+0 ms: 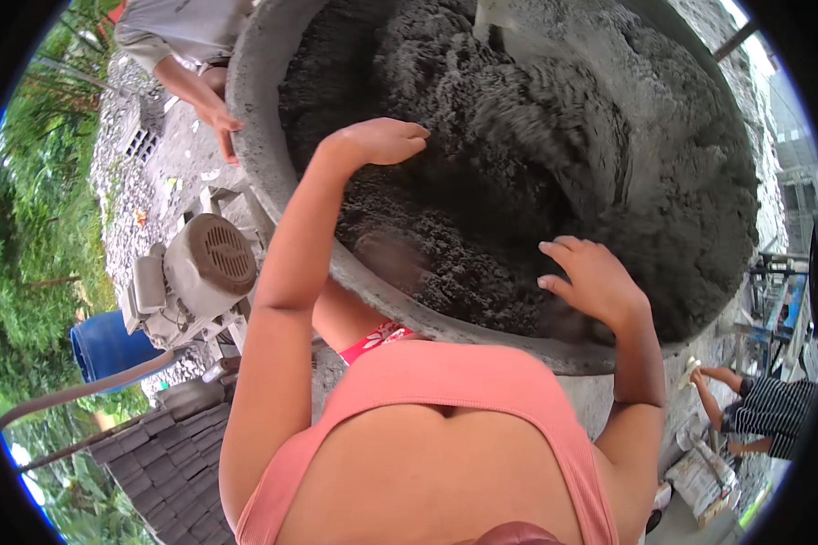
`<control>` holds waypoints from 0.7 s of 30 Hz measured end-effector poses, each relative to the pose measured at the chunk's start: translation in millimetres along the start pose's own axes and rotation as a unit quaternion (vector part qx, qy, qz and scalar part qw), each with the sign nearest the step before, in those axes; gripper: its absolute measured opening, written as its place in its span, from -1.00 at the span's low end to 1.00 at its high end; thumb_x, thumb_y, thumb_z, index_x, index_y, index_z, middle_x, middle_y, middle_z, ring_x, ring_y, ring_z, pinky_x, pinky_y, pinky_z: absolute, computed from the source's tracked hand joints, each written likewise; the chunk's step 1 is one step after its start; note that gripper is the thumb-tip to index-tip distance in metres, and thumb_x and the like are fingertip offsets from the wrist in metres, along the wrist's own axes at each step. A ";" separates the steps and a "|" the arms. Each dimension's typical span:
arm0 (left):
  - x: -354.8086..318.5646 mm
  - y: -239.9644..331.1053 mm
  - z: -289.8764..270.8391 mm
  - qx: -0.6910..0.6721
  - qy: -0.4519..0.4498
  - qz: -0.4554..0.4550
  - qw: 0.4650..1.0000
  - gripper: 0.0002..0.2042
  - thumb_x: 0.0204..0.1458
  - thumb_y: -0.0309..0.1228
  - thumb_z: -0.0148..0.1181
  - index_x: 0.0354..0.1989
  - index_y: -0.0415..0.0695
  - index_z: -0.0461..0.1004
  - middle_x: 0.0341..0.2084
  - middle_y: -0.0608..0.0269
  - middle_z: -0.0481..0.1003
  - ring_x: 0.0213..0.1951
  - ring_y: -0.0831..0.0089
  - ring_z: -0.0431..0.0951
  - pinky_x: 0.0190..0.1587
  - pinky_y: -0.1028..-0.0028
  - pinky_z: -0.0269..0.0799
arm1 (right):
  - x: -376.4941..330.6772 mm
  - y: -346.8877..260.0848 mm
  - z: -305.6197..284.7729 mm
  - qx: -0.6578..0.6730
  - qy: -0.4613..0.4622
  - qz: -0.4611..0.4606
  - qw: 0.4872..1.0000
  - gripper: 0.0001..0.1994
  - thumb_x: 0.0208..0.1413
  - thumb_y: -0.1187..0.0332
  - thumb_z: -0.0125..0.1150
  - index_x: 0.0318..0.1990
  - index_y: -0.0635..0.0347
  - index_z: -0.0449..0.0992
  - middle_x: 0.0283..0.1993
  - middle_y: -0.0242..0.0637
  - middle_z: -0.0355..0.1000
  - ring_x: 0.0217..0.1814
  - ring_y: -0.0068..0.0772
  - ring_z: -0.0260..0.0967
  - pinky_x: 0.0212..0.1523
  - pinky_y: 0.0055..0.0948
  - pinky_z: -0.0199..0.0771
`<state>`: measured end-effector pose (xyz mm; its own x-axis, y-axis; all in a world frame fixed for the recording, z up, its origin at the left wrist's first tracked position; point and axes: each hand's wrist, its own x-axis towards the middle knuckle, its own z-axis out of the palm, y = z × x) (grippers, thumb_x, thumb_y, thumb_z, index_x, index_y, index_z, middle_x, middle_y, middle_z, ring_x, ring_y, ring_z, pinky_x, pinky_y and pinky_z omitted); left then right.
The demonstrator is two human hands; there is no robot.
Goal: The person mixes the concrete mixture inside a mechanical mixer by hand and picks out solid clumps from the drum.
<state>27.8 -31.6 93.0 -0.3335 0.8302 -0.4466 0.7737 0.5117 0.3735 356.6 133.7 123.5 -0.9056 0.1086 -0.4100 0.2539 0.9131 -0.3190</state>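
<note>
Both hands (482,209) spread open, over wet concrete (518,163)

A dusty beige electric motor (195,272) sits at left, a blue plastic barrel (104,345) just beyond it. Grey roof tiles (168,454) lie near left. A person in a striped shirt (773,409) crouches right.

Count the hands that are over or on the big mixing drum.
3: the left hand over the wet mix, the right hand near the drum's rim, another person's hand at its far-left edge. Others may be hidden.
</note>
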 end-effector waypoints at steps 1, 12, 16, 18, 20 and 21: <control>0.4 -1.2 -0.3 -0.008 0.000 0.000 1.000 -0.54 0.22 -0.23 -0.14 0.27 -0.08 0.31 0.22 0.13 0.35 0.26 0.15 0.30 0.29 0.30 0.20 | 1.0 5.2 -1.4 0.004 -0.004 0.010 1.000 -0.50 0.10 0.15 0.24 0.16 0.17 0.40 0.17 -0.09 0.37 0.16 0.01 0.33 0.17 -0.15 0.33; 16.8 -9.9 7.6 0.004 -0.054 -0.033 0.998 -0.53 0.25 -0.20 -0.18 0.30 -0.05 0.28 0.23 0.17 0.34 0.25 0.25 0.33 0.27 0.31 0.23 | 16.4 25.2 11.6 0.017 -0.081 0.026 0.996 -0.47 0.14 0.12 0.20 0.19 0.23 0.38 0.17 -0.05 0.37 0.21 0.00 0.31 0.19 -0.15 0.33; 17.2 -11.9 8.0 -0.014 -0.059 -0.012 0.998 -0.52 0.24 -0.22 -0.21 0.30 -0.07 0.27 0.19 0.12 0.39 0.22 0.25 0.37 0.26 0.32 0.23 | 18.1 22.3 14.9 0.011 -0.089 0.008 0.996 -0.48 0.14 0.12 0.20 0.17 0.23 0.39 0.16 -0.06 0.37 0.21 0.01 0.31 0.19 -0.14 0.33; 18.7 -12.1 11.4 -0.002 -0.055 -0.006 0.998 -0.52 0.24 -0.22 -0.21 0.31 -0.07 0.27 0.17 0.11 0.40 0.22 0.25 0.37 0.26 0.32 0.23 | 15.7 25.0 19.9 0.012 -0.078 0.009 0.997 -0.50 0.14 0.11 0.20 0.15 0.22 0.40 0.11 -0.04 0.40 0.19 0.00 0.32 0.17 -0.13 0.34; 20.0 -12.5 12.2 0.012 -0.048 -0.003 0.999 -0.52 0.24 -0.23 -0.21 0.31 -0.08 0.26 0.16 0.10 0.42 0.22 0.25 0.37 0.26 0.32 0.23 | 15.2 25.7 21.2 0.012 -0.064 0.008 0.998 -0.52 0.14 0.10 0.19 0.12 0.22 0.41 0.06 -0.03 0.42 0.16 -0.01 0.34 0.15 -0.13 0.35; 21.0 -12.3 12.0 0.002 -0.059 -0.012 0.998 -0.52 0.24 -0.23 -0.21 0.31 -0.07 0.25 0.16 0.10 0.42 0.23 0.25 0.36 0.26 0.32 0.23 | 14.5 25.8 20.1 0.007 -0.061 0.012 0.998 -0.52 0.15 0.10 0.19 0.13 0.22 0.41 0.06 -0.03 0.42 0.16 -0.01 0.34 0.15 -0.13 0.36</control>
<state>17.7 -23.1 69.3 -0.2865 0.7857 -0.5483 0.7680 0.5305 0.3589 356.9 151.0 92.2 -0.8515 0.0812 -0.5181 0.2802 0.9055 -0.3187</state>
